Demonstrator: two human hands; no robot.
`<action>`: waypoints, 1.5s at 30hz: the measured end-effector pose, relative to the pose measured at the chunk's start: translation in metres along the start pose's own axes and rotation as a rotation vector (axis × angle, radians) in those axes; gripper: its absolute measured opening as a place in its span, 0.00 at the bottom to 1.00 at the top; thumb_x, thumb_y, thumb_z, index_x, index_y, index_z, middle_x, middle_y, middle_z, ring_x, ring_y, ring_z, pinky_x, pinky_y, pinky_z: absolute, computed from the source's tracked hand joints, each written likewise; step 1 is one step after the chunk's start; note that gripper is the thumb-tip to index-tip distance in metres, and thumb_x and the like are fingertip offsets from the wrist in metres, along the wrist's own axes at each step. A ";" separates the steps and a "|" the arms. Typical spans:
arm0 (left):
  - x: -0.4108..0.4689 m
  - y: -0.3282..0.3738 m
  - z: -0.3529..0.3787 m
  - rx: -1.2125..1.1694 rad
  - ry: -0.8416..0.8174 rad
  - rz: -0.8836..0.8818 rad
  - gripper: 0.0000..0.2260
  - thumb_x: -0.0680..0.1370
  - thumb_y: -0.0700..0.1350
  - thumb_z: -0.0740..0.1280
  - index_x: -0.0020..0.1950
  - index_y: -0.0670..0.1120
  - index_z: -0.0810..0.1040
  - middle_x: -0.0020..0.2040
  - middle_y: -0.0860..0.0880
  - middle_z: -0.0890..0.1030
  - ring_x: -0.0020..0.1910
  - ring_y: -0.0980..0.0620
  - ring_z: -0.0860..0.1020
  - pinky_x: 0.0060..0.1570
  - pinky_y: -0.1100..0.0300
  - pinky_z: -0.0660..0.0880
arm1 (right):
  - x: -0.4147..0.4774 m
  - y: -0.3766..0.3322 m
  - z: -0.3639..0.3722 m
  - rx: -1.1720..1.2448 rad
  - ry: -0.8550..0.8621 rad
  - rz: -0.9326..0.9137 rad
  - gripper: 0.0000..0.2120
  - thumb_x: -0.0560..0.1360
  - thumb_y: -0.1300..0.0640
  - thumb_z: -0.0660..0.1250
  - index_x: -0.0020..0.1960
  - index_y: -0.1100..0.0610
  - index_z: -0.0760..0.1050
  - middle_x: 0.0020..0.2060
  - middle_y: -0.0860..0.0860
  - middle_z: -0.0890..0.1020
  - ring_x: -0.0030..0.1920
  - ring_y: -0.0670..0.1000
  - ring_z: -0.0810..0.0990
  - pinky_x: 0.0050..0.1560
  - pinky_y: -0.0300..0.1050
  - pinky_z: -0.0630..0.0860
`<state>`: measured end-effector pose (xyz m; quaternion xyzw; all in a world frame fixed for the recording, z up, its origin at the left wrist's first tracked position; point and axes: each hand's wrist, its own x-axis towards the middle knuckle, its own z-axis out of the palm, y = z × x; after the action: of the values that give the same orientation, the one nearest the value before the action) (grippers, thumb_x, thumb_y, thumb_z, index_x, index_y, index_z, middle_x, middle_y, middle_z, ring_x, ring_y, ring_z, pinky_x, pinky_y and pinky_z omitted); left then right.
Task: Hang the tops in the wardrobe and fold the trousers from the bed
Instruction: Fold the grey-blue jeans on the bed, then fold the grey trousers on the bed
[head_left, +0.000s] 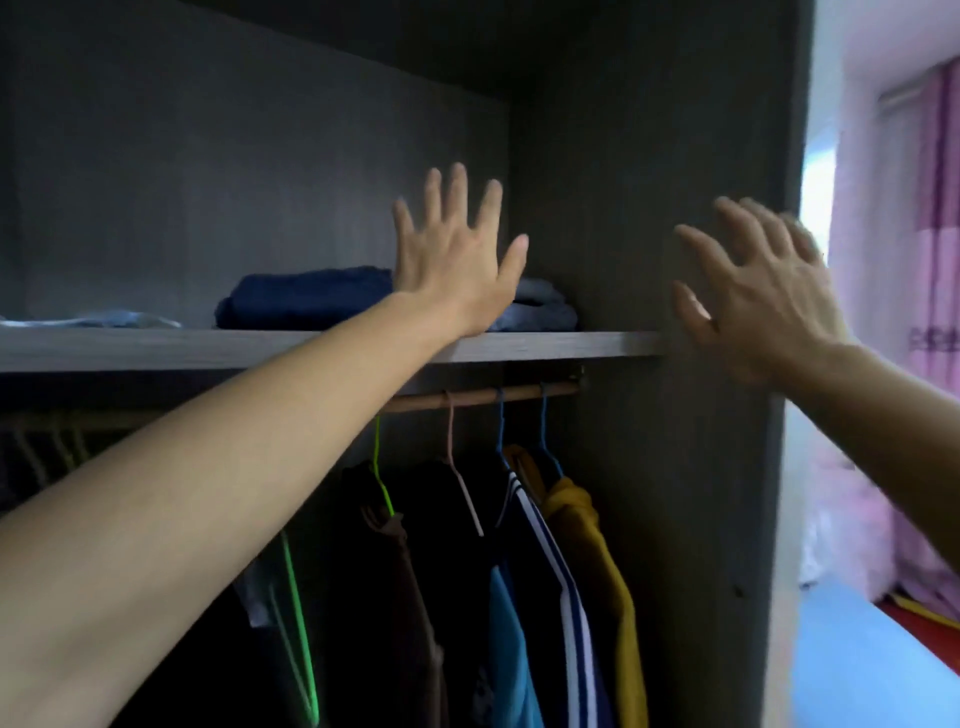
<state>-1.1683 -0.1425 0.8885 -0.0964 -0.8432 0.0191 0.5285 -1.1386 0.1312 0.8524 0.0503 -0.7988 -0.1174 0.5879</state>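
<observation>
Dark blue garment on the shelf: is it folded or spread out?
Folded. The dark blue garment lies as a compact, thick bundle with rounded edges on the shelf, not laid out flat.

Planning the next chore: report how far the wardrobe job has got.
Done, it seems: a yellow top and a striped top hang on the rail; a folded navy garment and a grey one lie on the shelf. In hand: nothing; left hand and right hand are open. Left: unknown, the bed is unseen.

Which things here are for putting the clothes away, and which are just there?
For the job: wooden rail, green hanger, yellow top, striped top, folded navy garment on shelf.
Just there: pink curtain.
</observation>
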 end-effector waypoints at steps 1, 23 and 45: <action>-0.004 0.016 -0.006 -0.053 0.033 0.009 0.30 0.81 0.62 0.46 0.80 0.49 0.51 0.80 0.40 0.50 0.79 0.40 0.47 0.74 0.36 0.49 | -0.009 0.017 -0.015 -0.020 0.005 0.025 0.30 0.78 0.42 0.51 0.76 0.54 0.63 0.75 0.63 0.63 0.75 0.65 0.61 0.73 0.63 0.59; -0.297 0.681 -0.082 -0.920 -0.363 0.363 0.31 0.82 0.60 0.48 0.81 0.47 0.48 0.80 0.42 0.44 0.79 0.42 0.44 0.74 0.37 0.45 | -0.537 0.435 -0.307 -0.500 -0.580 0.684 0.33 0.78 0.47 0.62 0.78 0.57 0.56 0.75 0.64 0.61 0.73 0.65 0.63 0.70 0.64 0.62; -0.346 1.203 -0.037 -1.178 -0.677 0.938 0.29 0.81 0.63 0.47 0.80 0.57 0.44 0.79 0.43 0.36 0.78 0.38 0.42 0.71 0.31 0.49 | -0.760 0.767 -0.356 -0.884 -0.796 1.206 0.37 0.77 0.45 0.64 0.80 0.56 0.54 0.79 0.63 0.51 0.77 0.63 0.55 0.75 0.61 0.58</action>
<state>-0.8172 0.9713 0.4364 -0.6888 -0.7008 -0.1796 0.0459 -0.5253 0.9935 0.4365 -0.6639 -0.7170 -0.0942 0.1904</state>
